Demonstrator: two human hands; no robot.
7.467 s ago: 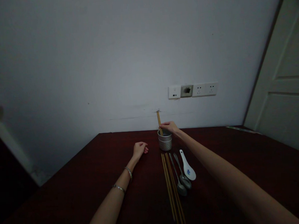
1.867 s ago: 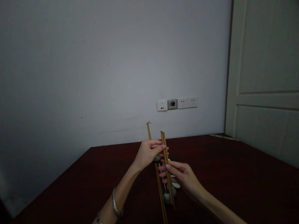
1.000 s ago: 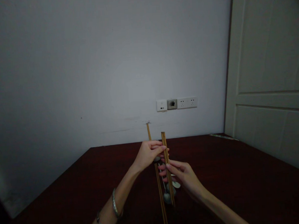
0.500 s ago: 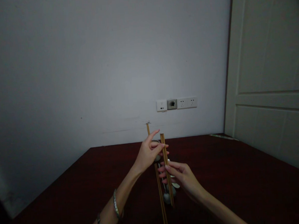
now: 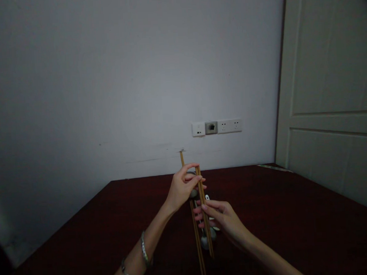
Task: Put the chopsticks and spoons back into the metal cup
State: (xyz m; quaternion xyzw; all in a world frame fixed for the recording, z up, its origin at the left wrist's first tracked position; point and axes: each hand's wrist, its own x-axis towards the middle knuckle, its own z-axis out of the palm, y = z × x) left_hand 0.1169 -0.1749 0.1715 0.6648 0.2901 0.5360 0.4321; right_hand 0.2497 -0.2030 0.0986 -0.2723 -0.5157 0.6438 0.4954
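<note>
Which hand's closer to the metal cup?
Left. The left hand is right in front of the metal cup, partly hiding it; the right hand is closer to the camera, off to the cup's right.

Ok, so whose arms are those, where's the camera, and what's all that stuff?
There's no machine here, just a person's two bare hands. The camera sits on that person's head, looking forward and down, so you see roughly what they see. The left hand and right hand hold two chopsticks together above the dark table. Below them lie more chopsticks, metal spoons and a white spoon, partly hidden by the right hand. Behind the left hand is a metal cup; other chopsticks seem to stand in it, but the hand hides the join.
</note>
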